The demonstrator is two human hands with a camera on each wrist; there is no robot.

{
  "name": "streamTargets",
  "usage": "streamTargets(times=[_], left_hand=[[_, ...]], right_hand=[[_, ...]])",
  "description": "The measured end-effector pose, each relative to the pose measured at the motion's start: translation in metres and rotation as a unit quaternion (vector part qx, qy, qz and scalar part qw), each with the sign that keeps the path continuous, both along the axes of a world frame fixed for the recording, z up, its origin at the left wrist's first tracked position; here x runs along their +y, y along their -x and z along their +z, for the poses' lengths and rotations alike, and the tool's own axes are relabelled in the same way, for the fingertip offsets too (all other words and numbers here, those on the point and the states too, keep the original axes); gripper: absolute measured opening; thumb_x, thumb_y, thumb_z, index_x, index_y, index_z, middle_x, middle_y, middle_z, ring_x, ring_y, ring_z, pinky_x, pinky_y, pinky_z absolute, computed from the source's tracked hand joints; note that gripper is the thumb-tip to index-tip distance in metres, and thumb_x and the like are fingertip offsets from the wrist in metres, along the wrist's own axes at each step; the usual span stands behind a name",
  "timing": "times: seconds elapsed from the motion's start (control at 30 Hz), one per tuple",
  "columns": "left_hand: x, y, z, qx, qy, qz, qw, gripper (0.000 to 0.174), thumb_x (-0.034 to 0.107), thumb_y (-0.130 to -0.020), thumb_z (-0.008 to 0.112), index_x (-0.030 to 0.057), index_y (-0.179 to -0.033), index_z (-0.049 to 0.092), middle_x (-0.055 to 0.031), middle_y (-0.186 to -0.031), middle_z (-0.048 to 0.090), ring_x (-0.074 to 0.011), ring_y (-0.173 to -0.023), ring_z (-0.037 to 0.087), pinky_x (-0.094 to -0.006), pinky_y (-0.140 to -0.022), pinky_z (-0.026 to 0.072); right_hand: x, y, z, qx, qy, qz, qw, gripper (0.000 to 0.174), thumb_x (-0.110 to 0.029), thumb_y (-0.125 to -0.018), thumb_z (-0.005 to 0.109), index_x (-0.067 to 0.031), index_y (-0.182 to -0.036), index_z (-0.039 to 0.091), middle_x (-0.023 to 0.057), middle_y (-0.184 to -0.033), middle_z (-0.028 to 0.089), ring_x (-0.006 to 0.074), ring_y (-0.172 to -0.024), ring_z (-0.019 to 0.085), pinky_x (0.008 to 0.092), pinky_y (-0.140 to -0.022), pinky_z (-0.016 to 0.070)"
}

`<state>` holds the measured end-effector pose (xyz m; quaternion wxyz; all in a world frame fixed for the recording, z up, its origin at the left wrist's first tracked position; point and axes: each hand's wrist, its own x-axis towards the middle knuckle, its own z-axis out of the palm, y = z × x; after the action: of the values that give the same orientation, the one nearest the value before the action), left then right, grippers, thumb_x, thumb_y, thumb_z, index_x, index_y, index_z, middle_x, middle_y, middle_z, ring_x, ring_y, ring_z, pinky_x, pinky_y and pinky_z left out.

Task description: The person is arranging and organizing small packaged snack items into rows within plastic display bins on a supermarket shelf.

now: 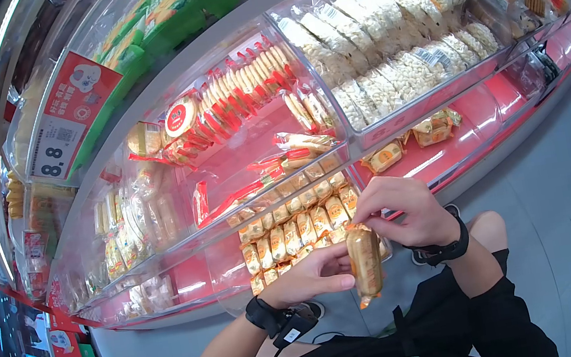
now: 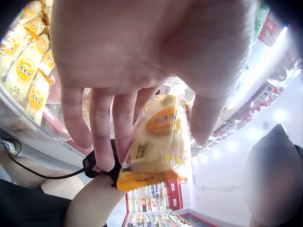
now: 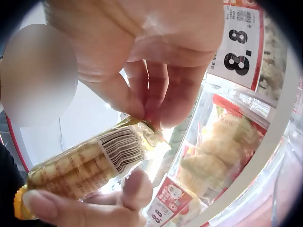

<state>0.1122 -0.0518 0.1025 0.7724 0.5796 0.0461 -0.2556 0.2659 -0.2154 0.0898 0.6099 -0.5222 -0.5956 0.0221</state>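
A packaged snack (image 1: 367, 266) in clear wrapper with orange ends hangs upright in front of the torso in the head view. The right hand (image 1: 410, 209) pinches its upper end between thumb and fingertips. At its left side, the left hand (image 1: 315, 274) holds the packet (image 2: 163, 135) between thumb and fingers. The right wrist view shows a barcode on the packet (image 3: 78, 175), close to the right hand's fingertips (image 3: 154, 120), with the left thumb (image 3: 45, 205) against the far end.
Similar orange-marked packets (image 1: 293, 235) fill a lower bin of the display. Above are red-wrapped round crackers (image 1: 242, 90) and white puffed snacks (image 1: 390, 87) behind clear dividers. A price sign (image 1: 61, 128) stands at the left. Grey floor (image 1: 537, 213) lies to the right.
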Motion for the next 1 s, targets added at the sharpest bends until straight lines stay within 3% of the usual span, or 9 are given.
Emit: streamTargets(times=[0.13, 0.23, 0.37, 0.47, 0.57, 0.67, 0.77, 0.87, 1.0], left_hand=[[-0.001, 0.001, 0.002, -0.011, -0.133, 0.026, 0.991, 0.056, 0.022, -0.079, 0.074, 0.0009, -0.124, 0.048, -0.0052, -0.105, 0.061, -0.0117, -0.095, 0.058, -0.0284, -0.086, 0.0467], [-0.001, 0.005, 0.000, -0.085, -0.259, 0.115, 0.955, 0.046, 0.026, -0.080, 0.073, 0.0010, -0.114, 0.055, -0.0028, -0.094, 0.062, -0.0093, -0.086, 0.058, -0.0257, -0.075, 0.0477], [-0.001, 0.004, 0.005, -0.165, -0.454, 0.159, 0.861, 0.036, 0.028, -0.074, 0.074, -0.0007, -0.092, 0.062, -0.0108, -0.082, 0.060, -0.0201, -0.072, 0.060, -0.0315, -0.066, 0.0470], [-0.001, 0.004, 0.001, -0.225, -0.507, 0.142, 0.820, 0.033, 0.025, -0.072, 0.073, -0.0011, -0.087, 0.061, -0.0121, -0.077, 0.058, -0.0274, -0.068, 0.058, -0.0353, -0.064, 0.0462], [0.004, 0.008, -0.009, -0.234, -0.544, 0.120, 0.797, 0.034, 0.022, -0.070, 0.075, 0.0017, -0.093, 0.062, -0.0114, -0.079, 0.055, -0.0225, -0.069, 0.055, -0.0325, -0.065, 0.0438], [0.006, 0.009, -0.014, -0.290, -0.574, 0.116, 0.757, 0.041, 0.028, -0.073, 0.074, -0.0018, -0.096, 0.059, -0.0139, -0.083, 0.058, -0.0256, -0.073, 0.060, -0.0352, -0.065, 0.0463], [0.006, 0.011, 0.003, -0.139, -0.449, 0.116, 0.875, 0.040, 0.027, -0.078, 0.073, -0.0024, -0.100, 0.057, -0.0118, -0.090, 0.061, -0.0190, -0.080, 0.062, -0.0318, -0.068, 0.0480], [0.014, 0.019, -0.003, -0.186, -0.390, 0.173, 0.885, 0.033, 0.021, -0.083, 0.069, -0.0023, -0.102, 0.056, -0.0087, -0.093, 0.064, -0.0134, -0.084, 0.061, -0.0280, -0.071, 0.0492], [0.025, 0.029, 0.004, -0.086, -0.223, 0.280, 0.930, 0.033, 0.014, -0.085, 0.066, -0.0023, -0.110, 0.052, -0.0092, -0.093, 0.063, -0.0108, -0.080, 0.060, -0.0249, -0.070, 0.0481]], right_hand=[[0.008, 0.001, -0.007, -0.018, -0.005, 0.000, 1.000, 0.018, 0.003, -0.076, 0.062, -0.0030, -0.093, 0.060, 0.0101, -0.085, 0.061, 0.0243, -0.076, 0.062, 0.0324, -0.065, 0.0489], [0.007, -0.004, -0.011, 0.034, 0.056, 0.000, 0.998, 0.016, -0.002, -0.082, 0.060, -0.0017, -0.098, 0.060, 0.0123, -0.089, 0.062, 0.0227, -0.075, 0.062, 0.0315, -0.065, 0.0486], [0.012, 0.000, -0.015, 0.145, 0.095, 0.041, 0.984, 0.023, -0.015, -0.088, 0.060, 0.0001, -0.105, 0.060, 0.0159, -0.089, 0.064, 0.0196, -0.071, 0.062, 0.0291, -0.063, 0.0477], [0.014, 0.005, -0.013, 0.055, 0.171, 0.031, 0.983, 0.033, -0.023, -0.084, 0.066, -0.0006, -0.108, 0.060, 0.0151, -0.079, 0.064, 0.0194, -0.066, 0.062, 0.0284, -0.059, 0.0472], [0.013, 0.002, -0.014, 0.060, 0.195, 0.049, 0.978, 0.034, -0.025, -0.081, 0.070, -0.0012, -0.103, 0.060, 0.0125, -0.069, 0.063, 0.0196, -0.060, 0.061, 0.0288, -0.057, 0.0466], [0.011, 0.002, -0.012, 0.075, 0.204, 0.032, 0.975, 0.029, -0.024, -0.080, 0.071, -0.0010, -0.095, 0.059, 0.0111, -0.063, 0.061, 0.0203, -0.056, 0.061, 0.0289, -0.055, 0.0459], [0.011, -0.001, -0.011, 0.088, 0.195, 0.008, 0.977, 0.027, -0.022, -0.080, 0.071, -0.0013, -0.086, 0.056, 0.0115, -0.062, 0.060, 0.0202, -0.056, 0.061, 0.0289, -0.054, 0.0450], [0.011, -0.003, -0.017, 0.115, 0.199, 0.014, 0.973, 0.026, -0.021, -0.080, 0.071, -0.0014, -0.082, 0.054, 0.0110, -0.060, 0.059, 0.0212, -0.056, 0.062, 0.0293, -0.053, 0.0446], [0.012, -0.004, -0.018, 0.048, 0.252, 0.087, 0.962, 0.025, -0.019, -0.080, 0.069, 0.0000, -0.073, 0.055, 0.0104, -0.060, 0.061, 0.0234, -0.055, 0.061, 0.0299, -0.053, 0.0456]])
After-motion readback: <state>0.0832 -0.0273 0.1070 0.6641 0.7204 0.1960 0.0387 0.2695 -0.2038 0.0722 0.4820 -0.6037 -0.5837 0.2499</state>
